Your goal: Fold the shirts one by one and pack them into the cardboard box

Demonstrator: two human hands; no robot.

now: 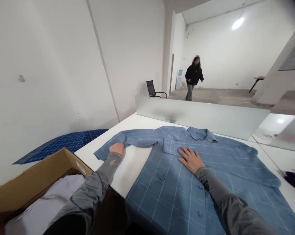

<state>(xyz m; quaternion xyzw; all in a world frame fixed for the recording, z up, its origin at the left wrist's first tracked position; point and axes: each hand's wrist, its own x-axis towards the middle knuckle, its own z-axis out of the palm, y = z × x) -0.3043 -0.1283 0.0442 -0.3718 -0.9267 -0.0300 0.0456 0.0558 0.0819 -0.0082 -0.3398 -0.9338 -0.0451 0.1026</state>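
A blue shirt [172,186] with thin white checks lies spread on the white tabletop [136,160], from the centre to the lower right of the frame, its collar [197,133] pointing up the picture. One sleeve stretches left; the other is folded back across the chest, its cuff [170,146] near the centre.

Dark lettering on the right forearm's grey sleeve is too blurred to read; so are a notice [294,57] at the upper right and a label [80,167] inside the cardboard box [32,182] at lower left.

The right hand [191,160] lies flat, fingers spread apart, on the folded sleeve beside its cuff, the shirt beneath it. The left hand [117,149] has its fingers curled against the outstretched sleeve; whether they grip it I cannot tell.

Pale cloth [54,192] fills the box. Beyond a low divider [223,114] stand a black chair [151,88] and a person [194,75] in dark clothes.
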